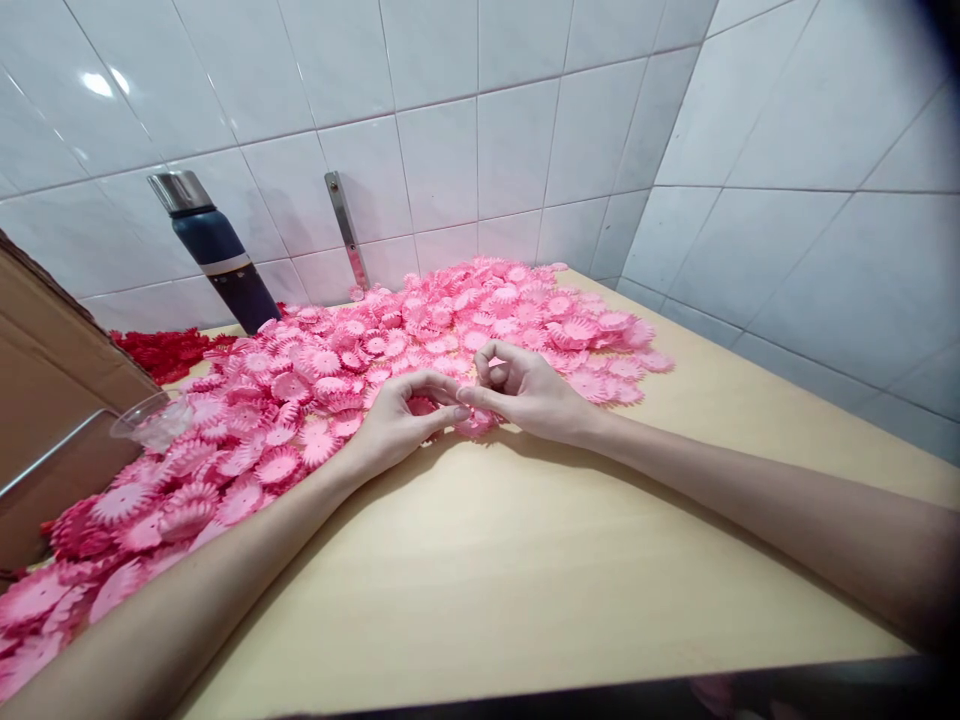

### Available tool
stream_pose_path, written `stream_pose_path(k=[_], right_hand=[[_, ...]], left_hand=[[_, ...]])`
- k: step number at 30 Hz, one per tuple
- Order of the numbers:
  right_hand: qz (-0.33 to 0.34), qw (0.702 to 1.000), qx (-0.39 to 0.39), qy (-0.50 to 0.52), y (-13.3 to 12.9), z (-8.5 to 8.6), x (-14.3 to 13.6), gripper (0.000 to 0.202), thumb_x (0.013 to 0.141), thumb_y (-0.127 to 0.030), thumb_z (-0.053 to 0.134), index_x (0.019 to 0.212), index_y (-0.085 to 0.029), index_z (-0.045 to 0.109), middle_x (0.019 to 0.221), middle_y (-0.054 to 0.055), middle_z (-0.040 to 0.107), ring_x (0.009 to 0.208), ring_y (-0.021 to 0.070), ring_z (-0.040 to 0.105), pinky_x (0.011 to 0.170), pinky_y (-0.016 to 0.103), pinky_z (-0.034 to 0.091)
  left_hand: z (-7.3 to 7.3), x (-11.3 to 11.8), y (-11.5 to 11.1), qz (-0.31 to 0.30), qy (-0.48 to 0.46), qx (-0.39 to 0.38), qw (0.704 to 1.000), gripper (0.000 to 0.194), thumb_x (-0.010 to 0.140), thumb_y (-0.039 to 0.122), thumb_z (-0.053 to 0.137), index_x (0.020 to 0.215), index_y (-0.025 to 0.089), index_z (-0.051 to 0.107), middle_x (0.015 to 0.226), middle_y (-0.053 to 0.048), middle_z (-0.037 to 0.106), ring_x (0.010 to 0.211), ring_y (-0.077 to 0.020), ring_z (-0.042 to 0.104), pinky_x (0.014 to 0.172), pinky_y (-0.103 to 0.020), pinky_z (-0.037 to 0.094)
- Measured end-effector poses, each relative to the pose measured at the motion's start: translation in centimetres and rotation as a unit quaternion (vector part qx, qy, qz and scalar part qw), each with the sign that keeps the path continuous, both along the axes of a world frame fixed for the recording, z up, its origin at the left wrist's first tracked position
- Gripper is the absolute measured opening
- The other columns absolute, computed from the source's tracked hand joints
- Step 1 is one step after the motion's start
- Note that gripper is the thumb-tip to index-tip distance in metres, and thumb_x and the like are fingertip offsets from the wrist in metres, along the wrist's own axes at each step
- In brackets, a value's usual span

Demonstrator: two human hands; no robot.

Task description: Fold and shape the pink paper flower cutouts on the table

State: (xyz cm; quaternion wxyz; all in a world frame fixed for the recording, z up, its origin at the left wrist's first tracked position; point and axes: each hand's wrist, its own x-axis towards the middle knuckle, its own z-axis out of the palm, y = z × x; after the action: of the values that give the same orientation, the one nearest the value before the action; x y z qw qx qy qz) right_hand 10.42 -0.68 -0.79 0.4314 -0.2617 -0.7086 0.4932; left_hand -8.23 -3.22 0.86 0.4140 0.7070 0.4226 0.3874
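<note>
A wide heap of pink scalloped fabric discs point(330, 365) spreads over the light wooden table point(480, 580). At the near edge of this heap my left hand point(409, 415) and my right hand point(525, 392) meet at their fingertips. The left fingers are curved round toward the thumb, and the right thumb and fingers are pinched together beside them. Whatever lies between the fingertips is too small to make out. Pink discs show just behind and below the fingers.
A dark blue bottle point(217, 250) with a steel cap leans at the back left, near red pieces point(169, 352). A clear plastic cup point(154, 420) lies by a cardboard box point(60, 380). A metal strip point(345, 225) stands against the tiled wall point(517, 140).
</note>
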Motion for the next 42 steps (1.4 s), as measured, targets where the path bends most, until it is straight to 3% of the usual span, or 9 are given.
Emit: stream_pose_path(k=[6, 10, 13, 19, 26, 33, 37, 40, 42], right_hand=[[0.006, 1.000, 0.007, -0.003, 0.24, -0.05, 0.16, 0.030, 0.081, -0.042, 0.068, 0.088, -0.020, 0.048, 0.057, -0.007, 0.051, 0.049, 0.0083, 0.050, 0.045, 0.021, 0.036], [0.011, 1.000, -0.002, 0.007, 0.40, -0.01, 0.29, 0.032, 0.078, -0.036, 0.071, 0.098, -0.020, 0.052, 0.075, 0.000, 0.064, 0.070, 0.0148, 0.064, 0.059, 0.026, 0.049], [0.021, 1.000, -0.018, 0.009, 0.49, -0.08, 0.37, 0.037, 0.074, -0.030, 0.075, 0.102, -0.021, 0.053, 0.086, 0.004, 0.068, 0.084, 0.0190, 0.067, 0.070, 0.031, 0.054], [0.011, 1.000, -0.008, 0.012, 0.60, -0.23, 0.39, 0.038, 0.073, -0.032, 0.076, 0.102, -0.020, 0.055, 0.084, 0.005, 0.070, 0.082, 0.0207, 0.069, 0.069, 0.033, 0.056], [-0.009, 1.000, -0.014, 0.004, 0.59, -0.07, 0.44, 0.032, 0.075, -0.032, 0.073, 0.100, -0.019, 0.056, 0.080, 0.004, 0.070, 0.077, 0.0188, 0.068, 0.066, 0.031, 0.055], [0.019, 1.000, -0.020, 0.010, 0.73, -0.33, 0.42, 0.033, 0.078, -0.031, 0.071, 0.104, -0.019, 0.056, 0.083, 0.003, 0.070, 0.079, 0.0191, 0.069, 0.069, 0.034, 0.057], [0.043, 0.998, -0.035, 0.017, 0.65, -0.28, 0.37, 0.033, 0.078, -0.028, 0.071, 0.106, -0.019, 0.055, 0.088, 0.004, 0.069, 0.083, 0.0199, 0.070, 0.074, 0.036, 0.058], [0.043, 0.998, -0.034, 0.011, 0.57, -0.12, 0.34, 0.034, 0.077, -0.027, 0.072, 0.106, -0.019, 0.056, 0.090, 0.005, 0.070, 0.087, 0.0204, 0.069, 0.076, 0.036, 0.058], [0.027, 0.999, -0.030, -0.001, 0.52, 0.00, 0.33, 0.035, 0.077, -0.030, 0.072, 0.106, -0.019, 0.057, 0.091, 0.006, 0.070, 0.088, 0.0212, 0.069, 0.077, 0.036, 0.057]], left_hand=[[-0.17, 0.35, -0.07, 0.022, -0.034, -0.002, 0.999, 0.021, 0.074, 0.031, 0.070, 0.082, 0.014, 0.059, 0.074, 0.000, 0.060, 0.050, -0.0061, 0.052, 0.045, -0.018, 0.041], [-0.39, 0.34, 0.13, 0.093, -0.034, 0.021, 0.995, 0.019, 0.074, 0.028, 0.068, 0.081, 0.015, 0.057, 0.077, 0.000, 0.060, 0.050, -0.0055, 0.052, 0.046, -0.018, 0.042], [-0.52, 0.30, 0.20, 0.109, -0.037, 0.032, 0.993, 0.018, 0.074, 0.027, 0.067, 0.082, 0.015, 0.058, 0.078, -0.001, 0.061, 0.051, -0.0059, 0.052, 0.045, -0.018, 0.042], [-0.50, 0.27, -0.02, 0.099, -0.009, 0.048, 0.994, 0.017, 0.075, 0.029, 0.066, 0.084, 0.015, 0.063, 0.079, -0.002, 0.064, 0.052, -0.0083, 0.056, 0.047, -0.020, 0.045], [-0.57, 0.21, -0.04, 0.123, 0.061, 0.144, 0.980, 0.011, 0.078, 0.025, 0.062, 0.083, 0.016, 0.068, 0.075, -0.002, 0.066, 0.057, -0.0101, 0.057, 0.054, -0.021, 0.046], [-0.62, 0.04, 0.09, 0.117, 0.042, 0.128, 0.984, 0.028, 0.072, 0.037, 0.072, 0.090, 0.017, 0.064, 0.089, -0.005, 0.066, 0.063, -0.0109, 0.059, 0.053, -0.020, 0.047], [-0.78, -0.09, 0.14, 0.108, 0.007, 0.086, 0.990, 0.043, 0.067, 0.040, 0.077, 0.098, 0.019, 0.057, 0.091, -0.003, 0.064, 0.052, -0.0070, 0.056, 0.047, -0.019, 0.046], [-0.78, -0.05, 0.14, 0.098, -0.007, 0.061, 0.993, 0.042, 0.070, 0.040, 0.075, 0.100, 0.018, 0.056, 0.087, -0.002, 0.063, 0.048, -0.0069, 0.054, 0.042, -0.019, 0.045], [-0.79, -0.03, 0.20, 0.098, -0.008, 0.067, 0.993, 0.038, 0.072, 0.039, 0.073, 0.099, 0.017, 0.057, 0.086, -0.003, 0.063, 0.057, -0.0100, 0.059, 0.045, -0.019, 0.047]])
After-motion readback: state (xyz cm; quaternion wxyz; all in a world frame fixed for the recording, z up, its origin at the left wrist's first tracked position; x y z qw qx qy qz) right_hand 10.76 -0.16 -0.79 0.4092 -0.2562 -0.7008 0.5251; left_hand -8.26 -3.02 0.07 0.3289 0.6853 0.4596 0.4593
